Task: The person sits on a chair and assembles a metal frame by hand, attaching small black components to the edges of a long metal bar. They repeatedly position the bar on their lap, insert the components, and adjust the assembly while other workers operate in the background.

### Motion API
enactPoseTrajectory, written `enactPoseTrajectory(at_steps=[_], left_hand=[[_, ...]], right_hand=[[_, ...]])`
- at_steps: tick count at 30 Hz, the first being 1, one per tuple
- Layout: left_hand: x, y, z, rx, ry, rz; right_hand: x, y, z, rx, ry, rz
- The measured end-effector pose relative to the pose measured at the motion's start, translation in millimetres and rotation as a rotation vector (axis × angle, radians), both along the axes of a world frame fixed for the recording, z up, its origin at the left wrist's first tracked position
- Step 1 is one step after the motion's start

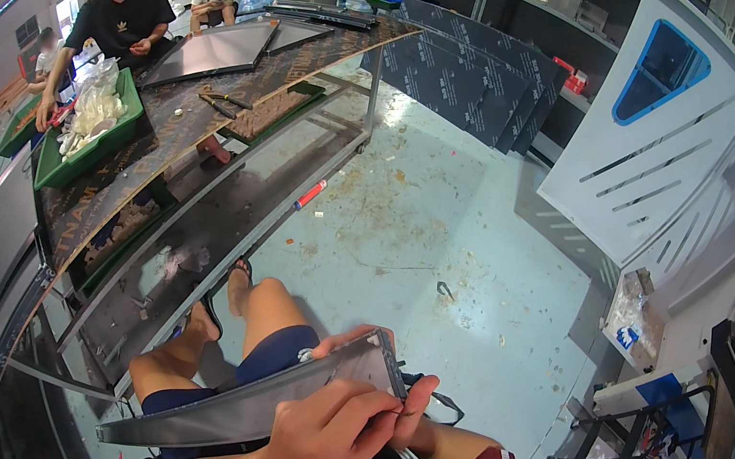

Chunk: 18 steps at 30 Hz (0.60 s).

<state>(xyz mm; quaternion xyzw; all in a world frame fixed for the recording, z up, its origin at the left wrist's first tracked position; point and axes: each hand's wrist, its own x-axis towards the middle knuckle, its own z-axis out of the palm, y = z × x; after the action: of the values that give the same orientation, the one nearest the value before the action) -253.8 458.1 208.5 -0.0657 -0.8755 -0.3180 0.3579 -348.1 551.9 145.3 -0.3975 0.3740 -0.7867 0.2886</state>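
Observation:
A grey framed panel [245, 411] lies tilted across my lap, its near right corner between my hands. My left hand [330, 439] bends over that corner, its fingers pinched at the dark frame edge. Whatever is between those fingertips is too small to make out. My right hand [416, 415] grips the same corner from the right with its thumb raised; fingers showing beyond the panel's far edge seem to belong to it. A black looped object [447, 406] lies partly hidden just past the corner. Beside the panel's far edge is a small grey piece [306, 355].
On the left, a long workbench [133, 166] bears a green bin [133, 132] of plastic bags, pliers [225, 102] and framed panels [211, 58]. A person [127, 9] reaches toward the bin. A white panel [670, 134] leans at right, above a black rack [634, 439].

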Motion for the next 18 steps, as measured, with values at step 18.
enactPoseTrajectory(at_steps=[18], left_hand=[[6.0, 2.6, -15.6, -0.098, 0.113, 0.064]], right_hand=[[4.5, -1.5, -7.0, -0.061, -0.024, 0.004]])
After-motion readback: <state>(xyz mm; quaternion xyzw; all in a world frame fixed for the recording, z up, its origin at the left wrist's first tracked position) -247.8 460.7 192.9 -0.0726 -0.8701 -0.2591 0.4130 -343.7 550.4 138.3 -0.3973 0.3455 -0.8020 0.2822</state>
